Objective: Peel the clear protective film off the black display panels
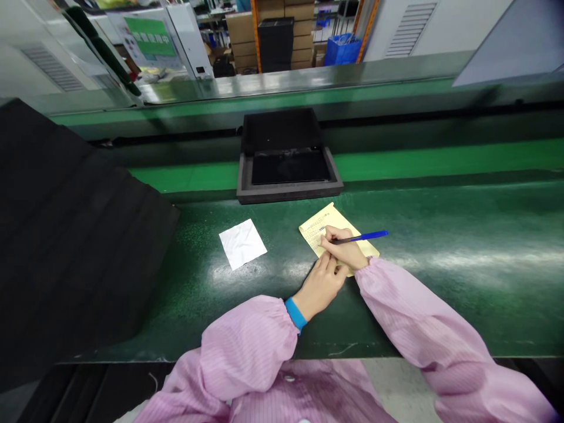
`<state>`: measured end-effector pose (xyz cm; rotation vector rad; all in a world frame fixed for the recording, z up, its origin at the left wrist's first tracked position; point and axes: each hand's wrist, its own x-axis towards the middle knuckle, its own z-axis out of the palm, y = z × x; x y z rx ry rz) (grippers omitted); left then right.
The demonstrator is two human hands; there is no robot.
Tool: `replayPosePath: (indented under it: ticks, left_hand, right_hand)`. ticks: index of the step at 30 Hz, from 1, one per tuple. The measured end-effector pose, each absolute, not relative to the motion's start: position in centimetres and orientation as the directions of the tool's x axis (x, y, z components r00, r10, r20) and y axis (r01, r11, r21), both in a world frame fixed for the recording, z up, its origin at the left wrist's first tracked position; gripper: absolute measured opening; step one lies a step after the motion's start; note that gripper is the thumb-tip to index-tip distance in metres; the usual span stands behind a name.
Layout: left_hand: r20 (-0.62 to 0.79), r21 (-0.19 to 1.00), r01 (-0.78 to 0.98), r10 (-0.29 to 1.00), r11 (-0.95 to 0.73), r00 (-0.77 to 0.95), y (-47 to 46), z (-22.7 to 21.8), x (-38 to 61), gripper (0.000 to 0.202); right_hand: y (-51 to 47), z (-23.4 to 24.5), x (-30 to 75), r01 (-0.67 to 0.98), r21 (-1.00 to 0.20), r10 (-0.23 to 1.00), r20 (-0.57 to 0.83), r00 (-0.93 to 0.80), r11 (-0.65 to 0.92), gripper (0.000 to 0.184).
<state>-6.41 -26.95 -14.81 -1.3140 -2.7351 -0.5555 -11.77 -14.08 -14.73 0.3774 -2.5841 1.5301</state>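
Note:
A blue ballpoint pen (372,235) is gripped in my right hand (348,249), its capped end sticking out to the right. That hand rests on a yellow notepad (324,220) whose upper part shows printed or written lines. Below it, my left hand (321,285) lies nearly flat at the pad's lower left edge, fingers stretched out and touching it, holding nothing. A blue band (295,314) circles the left wrist. To the left of the pad, a white square cloth or sheet (242,244) lies on the green bench (440,223).
An open black foam case (291,192) holds a dark flat panel (291,167) behind the pad. Tall stacked black foam (79,235) takes up the left side. At the back runs a metal ledge (286,82), with cartons (302,35) and a blue bin (342,50) beyond.

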Motion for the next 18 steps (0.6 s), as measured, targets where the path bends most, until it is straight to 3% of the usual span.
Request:
replayPosePath:
  ticks: [9,18]
  left_hand:
    - [0.196,0.291,0.766,0.748,0.573,-0.634,-26.94,-14.68,-6.42,0.023]
    - [0.212,0.283,0.776,0.752,0.564,-0.624,-27.00,-14.82,-6.43,0.026]
  right_hand:
    - [-14.17,-14.67,-11.66,-0.276,-0.845,-0.161,0.226,-0.961,0.459,0.045]
    - [-14.03,-14.96,-11.69,-0.264,-0.848,-0.093,0.249,-0.964,0.459,0.050]
